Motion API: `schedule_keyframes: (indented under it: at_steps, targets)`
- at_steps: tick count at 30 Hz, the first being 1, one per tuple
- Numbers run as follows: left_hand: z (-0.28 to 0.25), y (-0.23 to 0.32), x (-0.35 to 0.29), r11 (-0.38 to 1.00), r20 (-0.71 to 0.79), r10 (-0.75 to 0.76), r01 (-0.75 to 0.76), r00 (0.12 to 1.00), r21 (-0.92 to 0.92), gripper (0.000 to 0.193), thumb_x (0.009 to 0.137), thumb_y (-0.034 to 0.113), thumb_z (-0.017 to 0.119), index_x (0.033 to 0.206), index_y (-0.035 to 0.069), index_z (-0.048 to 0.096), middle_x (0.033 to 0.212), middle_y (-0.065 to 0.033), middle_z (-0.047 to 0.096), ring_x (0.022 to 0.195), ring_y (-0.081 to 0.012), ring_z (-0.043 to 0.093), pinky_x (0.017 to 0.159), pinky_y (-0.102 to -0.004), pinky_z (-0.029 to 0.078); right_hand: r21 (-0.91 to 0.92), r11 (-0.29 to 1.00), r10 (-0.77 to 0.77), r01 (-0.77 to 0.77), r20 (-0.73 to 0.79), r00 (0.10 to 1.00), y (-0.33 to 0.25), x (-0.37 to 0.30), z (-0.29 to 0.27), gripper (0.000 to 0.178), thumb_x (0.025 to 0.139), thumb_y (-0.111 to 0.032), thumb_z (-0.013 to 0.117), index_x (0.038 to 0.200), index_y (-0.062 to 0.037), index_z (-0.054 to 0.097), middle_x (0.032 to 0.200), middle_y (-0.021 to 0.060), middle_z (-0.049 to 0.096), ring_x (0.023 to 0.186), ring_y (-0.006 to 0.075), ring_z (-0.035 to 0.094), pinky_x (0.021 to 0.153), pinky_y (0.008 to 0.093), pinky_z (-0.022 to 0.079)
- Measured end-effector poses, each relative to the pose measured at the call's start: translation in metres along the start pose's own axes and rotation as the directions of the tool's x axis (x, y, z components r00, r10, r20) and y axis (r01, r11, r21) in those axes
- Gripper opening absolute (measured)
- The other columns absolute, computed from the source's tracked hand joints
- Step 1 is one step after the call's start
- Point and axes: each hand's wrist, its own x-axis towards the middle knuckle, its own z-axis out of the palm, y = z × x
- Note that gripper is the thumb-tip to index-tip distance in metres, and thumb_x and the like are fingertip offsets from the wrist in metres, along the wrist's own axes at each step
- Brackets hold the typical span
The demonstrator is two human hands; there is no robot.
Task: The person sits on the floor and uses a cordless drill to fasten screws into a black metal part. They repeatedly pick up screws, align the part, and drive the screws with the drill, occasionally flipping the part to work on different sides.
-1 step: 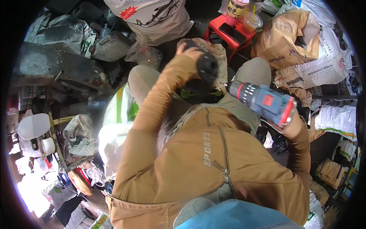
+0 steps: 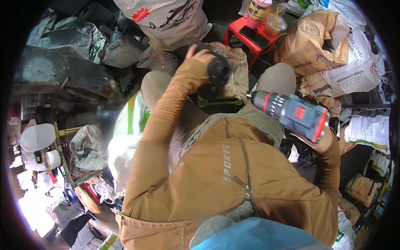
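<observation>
My left hand (image 2: 201,56) is closed over a black part with a round, disc-like end (image 2: 218,71), held above the gap between my knees. Motion blur hides its details, so I cannot tell its exact kind. A cordless drill (image 2: 298,111), blue-grey with red and black, is in my right hand (image 2: 324,141), whose fingers are mostly hidden behind the drill body. The drill's tip points left, toward the black part, but stays apart from it. Beneath the black part shows the edge of a green container (image 2: 221,102), beside a dirty beige sack (image 2: 236,75).
Ahead stands a red stool (image 2: 237,30) bearing a phone (image 2: 254,37) and two drink cups. A large white sack (image 2: 171,21) is beyond my left hand. Brown paper bags (image 2: 308,46) stand at the far right. A dark bench (image 2: 62,71) lies left; a white bag (image 2: 125,146) touches my left side.
My left hand has shifted slightly to the left with the black part. The drill in my right hand has moved a little right and down.
</observation>
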Motion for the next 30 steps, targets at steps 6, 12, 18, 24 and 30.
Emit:
schedule_keyframes:
  at_steps: [6, 12, 18, 24, 30]
  targets:
    - [0.014, -0.056, 0.007, 0.887, -0.433, -0.201, -0.024, 0.879, -0.461, 0.074, 0.061, 0.049, 0.074, 0.124, 0.016, 0.055, 0.127, -0.0027, 0.055, 0.132, -0.0190, 0.040, 0.111, -0.0469, 0.012, -0.027, 0.985, -0.162, 0.169, 0.174, 0.971, 0.031, -0.011, 0.033, 0.032, 0.081, -0.018, 0.067, 0.112, -0.0106, 0.063, 0.115, 0.0111, 0.061, 0.110, 0.0285, 0.057, 0.095, 0.0402, 0.044]
    - [-0.009, 0.000, 0.023, 0.992, -0.691, 0.091, -0.123, 0.717, 0.004, 0.055, 0.067, 0.039, 0.071, 0.116, 0.016, 0.061, 0.126, 0.0012, 0.057, 0.130, -0.0224, 0.043, 0.108, -0.0504, 0.012, 0.321, 0.778, 0.482, -0.541, 0.248, 0.840, 0.054, -0.018, 0.116, 0.057, 0.069, -0.019, 0.070, 0.120, -0.0007, 0.052, 0.099, 0.0210, 0.066, 0.096, 0.0352, 0.063, 0.084, 0.0406, 0.049]
    - [-0.038, 0.053, 0.044, 0.944, -0.708, 0.289, -0.315, 0.644, 0.099, 0.050, 0.069, 0.040, 0.071, 0.113, 0.018, 0.064, 0.128, 0.0020, 0.057, 0.131, -0.0232, 0.043, 0.109, -0.0488, 0.011, 0.070, 0.858, 0.459, -0.508, 0.338, 0.822, 0.059, -0.013, 0.095, 0.060, 0.073, -0.034, 0.071, 0.120, -0.0017, 0.052, 0.101, 0.0237, 0.064, 0.098, 0.0366, 0.062, 0.083, 0.0408, 0.049]
    - [-0.069, 0.125, 0.099, 0.764, -0.650, 0.515, -0.643, 0.559, 0.053, 0.058, 0.063, 0.042, 0.075, 0.113, 0.014, 0.064, 0.130, -0.0033, 0.056, 0.130, -0.0285, 0.042, 0.106, -0.0525, 0.014, 0.732, 0.664, 0.372, 0.151, -0.499, 0.783, 0.099, 0.003, 0.036, 0.063, 0.086, -0.028, 0.068, 0.135, 0.0007, 0.041, 0.124, 0.0123, 0.055, 0.110, 0.0191, 0.056, 0.095, 0.0348, 0.044]
    - [-0.065, 0.156, 0.143, 0.764, -0.625, 0.437, -0.634, 0.647, -0.122, 0.094, 0.049, 0.038, 0.088, 0.128, 0.009, 0.049, 0.140, -0.0146, 0.043, 0.132, -0.0328, 0.037, 0.104, -0.0544, 0.020, 0.880, 0.116, 0.637, 0.462, -0.422, 0.645, 0.151, -0.038, 0.023, 0.034, 0.089, -0.022, 0.061, 0.115, 0.0003, 0.060, 0.110, 0.0098, 0.065, 0.097, 0.0233, 0.064, 0.088, 0.0345, 0.051]
